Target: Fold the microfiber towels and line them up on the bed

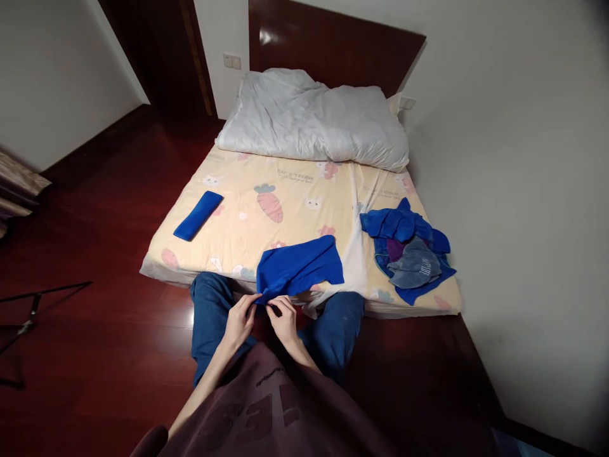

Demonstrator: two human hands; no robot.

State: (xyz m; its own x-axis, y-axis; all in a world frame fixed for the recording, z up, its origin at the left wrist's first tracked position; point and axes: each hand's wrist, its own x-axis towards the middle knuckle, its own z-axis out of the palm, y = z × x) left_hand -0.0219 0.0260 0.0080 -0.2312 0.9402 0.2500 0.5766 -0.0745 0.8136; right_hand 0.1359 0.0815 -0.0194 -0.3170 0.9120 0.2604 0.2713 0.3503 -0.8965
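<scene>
A blue cloth [302, 266] lies spread on the front edge of the bed, its near left corner pulled toward me. My left hand [241, 317] pinches that corner. Close beside it, my right hand [282, 318] has its fingers closed on the cloth's near edge. A neatly folded blue cloth [198, 216] rests on the left part of the bed. On the right is a crumpled pile of blue cloths [404, 225], with a grey cloth [416, 263] and a bit of purple cloth among them.
The bed [247, 222] has a yellow sheet with carrots and rabbits. A bunched grey-white quilt [314, 120] lies by the dark wooden headboard [328, 41]. A wall runs along the right side. On the dark red floor at the left stands a black metal stand [33, 311].
</scene>
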